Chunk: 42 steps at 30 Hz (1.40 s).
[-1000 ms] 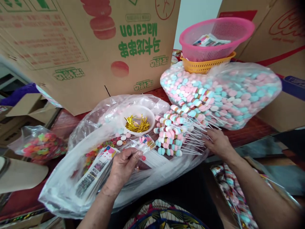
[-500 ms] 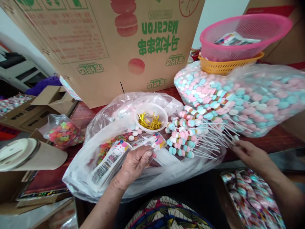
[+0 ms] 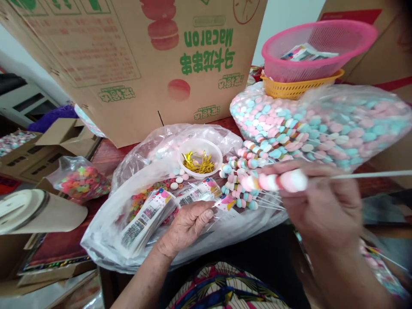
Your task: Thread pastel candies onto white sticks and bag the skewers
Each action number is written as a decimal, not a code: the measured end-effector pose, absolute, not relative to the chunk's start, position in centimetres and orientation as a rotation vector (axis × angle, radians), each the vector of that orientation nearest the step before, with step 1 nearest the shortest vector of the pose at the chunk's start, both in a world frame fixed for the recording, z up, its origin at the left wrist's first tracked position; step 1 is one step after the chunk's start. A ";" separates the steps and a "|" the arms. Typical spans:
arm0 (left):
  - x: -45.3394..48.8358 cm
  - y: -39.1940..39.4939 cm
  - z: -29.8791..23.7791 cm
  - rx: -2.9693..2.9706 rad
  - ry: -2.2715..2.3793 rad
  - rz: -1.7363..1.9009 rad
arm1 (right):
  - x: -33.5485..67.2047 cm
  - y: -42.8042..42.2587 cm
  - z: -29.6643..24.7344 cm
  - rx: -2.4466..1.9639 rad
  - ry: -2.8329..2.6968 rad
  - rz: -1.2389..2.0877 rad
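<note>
My left hand (image 3: 188,225) pinches a clear candy wrapper (image 3: 226,203) with a colourful printed end, low over the plastic sheet. In my right hand (image 3: 328,210) is a marshmallow skewer (image 3: 291,181), held close to the camera, its pink and white pieces pointing left and its white stick reaching right. Behind that hand lies a pile of similar skewers (image 3: 240,189), partly covered by it. A stack of printed wrappers (image 3: 144,221) rests left of my left hand. Gold twist ties (image 3: 197,163) fill part of a white bowl (image 3: 201,146) beyond the wrappers.
A tall cardboard box (image 3: 128,51) stands at the back. Large bags of marshmallows (image 3: 360,128) sit at the right, with a pink basket (image 3: 318,64) stacked on a yellow basket (image 3: 299,88). At the left are a bag of gummy rings (image 3: 83,180) and a lidded cup (image 3: 54,212).
My right hand has come from the far end of the skewer pile, up and left toward the camera, with one skewer. The left hand has moved slightly right and down, holding a wrapper.
</note>
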<state>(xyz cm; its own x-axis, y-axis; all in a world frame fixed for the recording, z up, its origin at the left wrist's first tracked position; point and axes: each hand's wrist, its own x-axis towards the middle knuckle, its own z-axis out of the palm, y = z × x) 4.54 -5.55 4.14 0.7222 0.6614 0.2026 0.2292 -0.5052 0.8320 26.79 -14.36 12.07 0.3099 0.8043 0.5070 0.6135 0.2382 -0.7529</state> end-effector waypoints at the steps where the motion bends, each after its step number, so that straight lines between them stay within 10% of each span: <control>1: 4.4 -5.7 4.3 2.077 0.690 0.653 | 25.7 -13.7 11.8 -1.306 -1.332 0.279; 27: 3.5 -6.2 3.4 1.814 0.920 0.700 | 23.1 -10.3 6.5 -1.521 -0.931 1.141; 42: 3.6 -5.8 4.3 1.913 0.670 0.896 | 22.7 -10.5 13.1 -1.013 -1.020 0.489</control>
<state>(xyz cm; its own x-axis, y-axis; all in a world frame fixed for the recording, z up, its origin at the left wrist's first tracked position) 3.64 -5.76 4.33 0.5919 0.7410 0.3170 0.0953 -0.4549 0.8854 22.73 -10.55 13.08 0.4739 0.7463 0.4674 0.1036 0.4799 -0.8712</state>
